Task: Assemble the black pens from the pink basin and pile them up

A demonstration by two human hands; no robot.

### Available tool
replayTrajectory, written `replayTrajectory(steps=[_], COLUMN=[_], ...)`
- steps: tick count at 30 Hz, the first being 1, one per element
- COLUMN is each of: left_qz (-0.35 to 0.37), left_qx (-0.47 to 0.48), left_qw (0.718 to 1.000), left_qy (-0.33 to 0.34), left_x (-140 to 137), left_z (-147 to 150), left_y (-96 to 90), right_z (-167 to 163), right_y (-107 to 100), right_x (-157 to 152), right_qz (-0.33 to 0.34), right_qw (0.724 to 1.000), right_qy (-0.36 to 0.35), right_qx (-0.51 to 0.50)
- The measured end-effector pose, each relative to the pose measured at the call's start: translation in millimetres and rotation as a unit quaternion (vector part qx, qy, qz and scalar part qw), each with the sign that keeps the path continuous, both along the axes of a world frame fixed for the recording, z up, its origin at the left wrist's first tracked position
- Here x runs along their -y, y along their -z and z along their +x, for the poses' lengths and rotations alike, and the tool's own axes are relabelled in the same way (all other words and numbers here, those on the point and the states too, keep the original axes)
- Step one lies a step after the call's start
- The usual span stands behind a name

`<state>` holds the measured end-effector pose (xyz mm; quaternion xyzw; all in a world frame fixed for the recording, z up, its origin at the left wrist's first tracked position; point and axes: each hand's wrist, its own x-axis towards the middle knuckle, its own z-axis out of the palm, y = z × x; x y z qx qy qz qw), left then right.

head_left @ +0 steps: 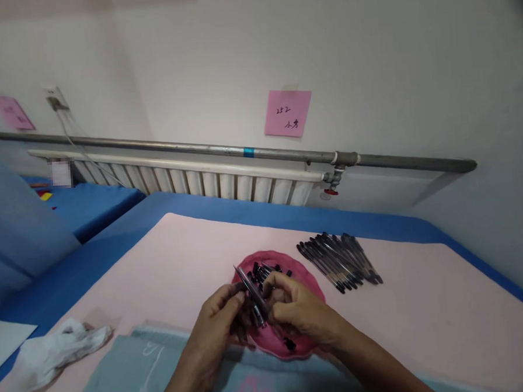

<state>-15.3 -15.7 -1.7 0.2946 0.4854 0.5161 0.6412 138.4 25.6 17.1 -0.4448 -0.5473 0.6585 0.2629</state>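
Behind everything, one white wall (pixel 202 59) is rising; one blue table (pixel 315 213) is spreading below it, partly out of view, with one pink mat (pixel 425 304) covering much of it. One radiator (pixel 194 179) is lining the wall. One grey-blue cloth (pixel 121 367) is lying nearest me, cut off by the bottom edge. One pink plate (pixel 310 275) is sitting ahead, partly covered. Beyond it, on the right, one pile of pens (pixel 337 262) is overlapping too much for counting. One white cloth (pixel 54 353) is lying crumpled, blurred. My right hand (pixel 300 305) is holding one pen (pixel 251 290) above the plate, fingers curled; my left hand (pixel 219 315) is pinching narrow beside it, on what I cannot tell. The pen is pointing away and leftward, its long axis slanting back towards my right hand. Uncountable black parts (pixel 289 343) are lying half hidden in the plate.
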Motion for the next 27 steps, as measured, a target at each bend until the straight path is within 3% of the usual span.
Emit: replayTrajectory(steps=[5,9,11,14,16,18,23,27], left_qz=[-0.017,-0.010,0.007,0.037,0.043,0.041,0.029,0.026], left_qx=[0.119,0.127,0.101,0.060,0.033,0.011,-0.010,0.023], left_qw=[0.993,0.992,0.995,0.997,0.998,0.999,0.999,0.999], left_qy=[0.007,-0.010,-0.015,-0.024,-0.032,-0.031,-0.018,0.008], left_x=[2.7,1.2,0.2,-1.2,-2.1,-2.6,-0.8,0.1], left_z=[4.1,4.6,3.8,2.5,2.4,3.2,5.6,1.9], left_y=[-6.5,-8.8,-6.3,1.3,6.6,10.4,9.9,2.3], right_z=[-2.0,-4.8,-7.4,-11.6,-13.2,-13.3,-10.9,-10.6], right_y=[-1.2,-1.5,-2.6,-5.1,-5.5,-3.8,3.4,2.1], right_x=[6.8,9.1,10.4,13.8,17.0,20.6,27.9,27.3], right_qz=[-0.134,-0.161,-0.099,0.088,0.214,0.298,0.379,0.352], right_qw=[0.987,0.977,0.990,0.996,0.971,0.938,0.890,0.906], right_qy=[-0.022,-0.053,-0.037,-0.007,-0.017,-0.047,-0.084,-0.072], right_qx=[-0.087,-0.126,-0.094,0.012,0.103,0.173,0.239,0.224])
